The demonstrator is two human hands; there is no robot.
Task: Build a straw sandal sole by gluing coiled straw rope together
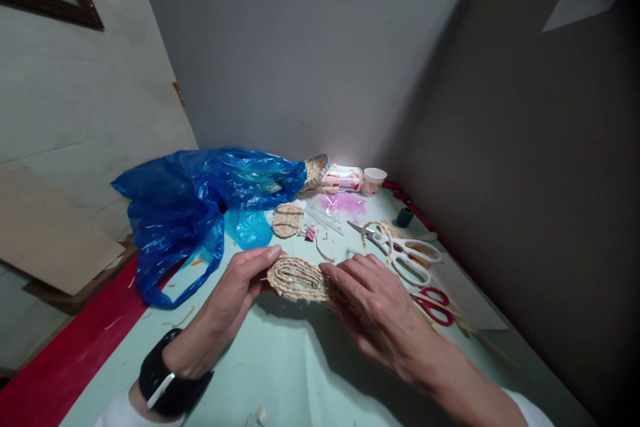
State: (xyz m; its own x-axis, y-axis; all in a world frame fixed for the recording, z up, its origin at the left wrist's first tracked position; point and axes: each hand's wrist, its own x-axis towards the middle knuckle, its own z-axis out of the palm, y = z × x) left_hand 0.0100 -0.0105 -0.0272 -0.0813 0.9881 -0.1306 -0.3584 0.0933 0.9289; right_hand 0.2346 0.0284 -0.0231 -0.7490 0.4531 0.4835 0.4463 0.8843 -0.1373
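An oval piece of coiled straw braid [300,278] is held up above the table between both hands. My left hand [243,275] grips its left end, with the thumb along the upper edge. Over the right end, the fingers of my right hand [367,293] are closed and cover that part of the braid. What lies under the right palm is hidden. Beyond the held piece, a smaller flat woven straw piece [288,221] lies on the table, beside a pink binder clip [311,233].
White-handled scissors [400,250] and red-handled scissors [435,305] lie to the right, near a dark thread spool [405,217]. A blue plastic bag [200,200] spreads at the back left. A paper cup [374,181] and a tissue pack [345,178] stand by the wall.
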